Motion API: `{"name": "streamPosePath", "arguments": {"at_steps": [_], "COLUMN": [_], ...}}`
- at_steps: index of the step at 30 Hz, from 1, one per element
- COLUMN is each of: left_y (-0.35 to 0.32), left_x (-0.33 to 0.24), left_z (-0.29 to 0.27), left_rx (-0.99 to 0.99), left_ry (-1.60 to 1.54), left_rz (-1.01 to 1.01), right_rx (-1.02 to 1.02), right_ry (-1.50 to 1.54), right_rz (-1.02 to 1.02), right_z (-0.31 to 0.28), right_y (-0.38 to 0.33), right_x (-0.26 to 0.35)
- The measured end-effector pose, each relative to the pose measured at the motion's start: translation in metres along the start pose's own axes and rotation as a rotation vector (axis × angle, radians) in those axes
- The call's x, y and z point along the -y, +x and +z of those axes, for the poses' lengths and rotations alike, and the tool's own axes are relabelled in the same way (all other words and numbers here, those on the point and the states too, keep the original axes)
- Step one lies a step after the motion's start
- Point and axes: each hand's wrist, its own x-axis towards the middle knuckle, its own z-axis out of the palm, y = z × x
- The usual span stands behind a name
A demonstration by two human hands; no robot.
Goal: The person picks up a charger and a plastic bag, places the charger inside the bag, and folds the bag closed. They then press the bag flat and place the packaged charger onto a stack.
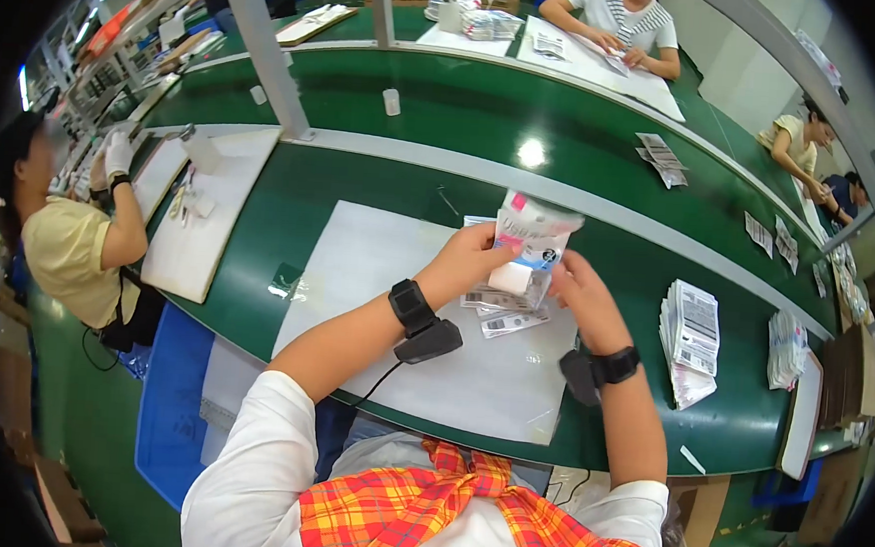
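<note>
Your left hand point(470, 259) pinches a glossy packet point(532, 231); your right hand point(586, 295) curls at its right, grip unclear, above a green table point(363, 177).

Bright glare spots the green bench point(468, 100); fisheye edges bend.

A long, glossy green workbench point(383, 175) carries a white rectangular sheet point(481, 386) at its middle, with several flat printed packets point(515, 324) overlapping on it. To the right lie a fanned stack of white printed pouches point(692, 334) and a thin white strip point(692, 459); a pale rectangular board point(225, 230) rests at left.
</note>
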Motion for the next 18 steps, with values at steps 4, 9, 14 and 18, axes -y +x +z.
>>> {"name": "streamPosePath", "arguments": {"at_steps": [4, 9, 14, 18], "left_y": [0.003, 0.017, -0.006, -0.030], "left_x": [0.009, 0.007, 0.010, 0.012], "left_z": [0.010, -0.016, -0.047, -0.042], "left_rx": [-0.099, -0.051, 0.298, 0.370], "left_ry": [-0.156, 0.112, 0.949, 1.157], "left_rz": [-0.008, 0.029, 0.351, 0.438], "right_rx": [-0.052, -0.011, 0.212, 0.342], "right_ry": [-0.020, 0.108, -1.473, -1.106], "right_rz": [0.179, -0.044, -0.830, -0.596], "right_z": [-0.004, -0.005, -0.045, 0.010], "right_y": [0.010, 0.031, 0.009, -0.015], "right_x": [-0.017, -0.016, -0.044, 0.000]}}
